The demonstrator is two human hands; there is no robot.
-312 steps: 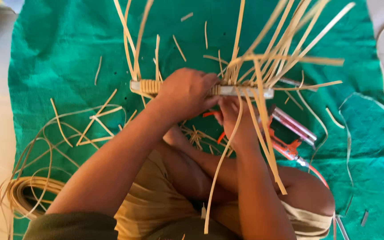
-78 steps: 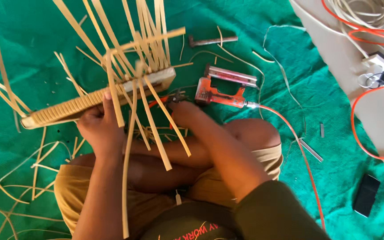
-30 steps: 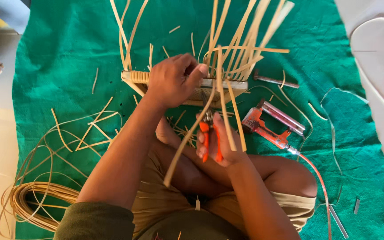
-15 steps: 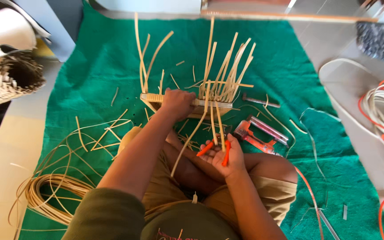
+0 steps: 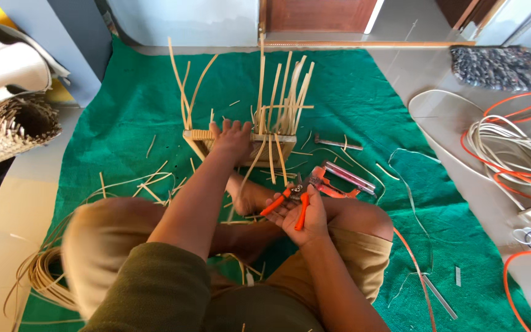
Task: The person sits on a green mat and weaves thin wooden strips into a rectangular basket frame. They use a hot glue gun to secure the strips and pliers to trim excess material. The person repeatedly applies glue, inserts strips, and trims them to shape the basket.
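I sit cross-legged on a green mat (image 5: 124, 117). My left hand (image 5: 230, 136) grips the top of a small wooden frame (image 5: 199, 135) with several pale rattan strips (image 5: 284, 92) woven through it and standing up from it. My right hand (image 5: 305, 215) rests palm up above my knee and holds orange-handled pliers (image 5: 290, 200), handles spread, jaws pointing away from me toward the frame. Loose strip ends hang down between the frame and my feet.
A red-and-clear staple gun (image 5: 339, 179) lies just right of the pliers, with an orange hose (image 5: 413, 258) trailing from it. A rattan coil (image 5: 44, 276) lies at lower left, a woven basket (image 5: 7, 126) at left, coiled cables (image 5: 511, 141) at right. Strip offcuts litter the mat.
The view has pulled back and tilted up. My left hand keeps hold of the frame. My right hand has taken up the orange pliers and lowered them toward my lap.
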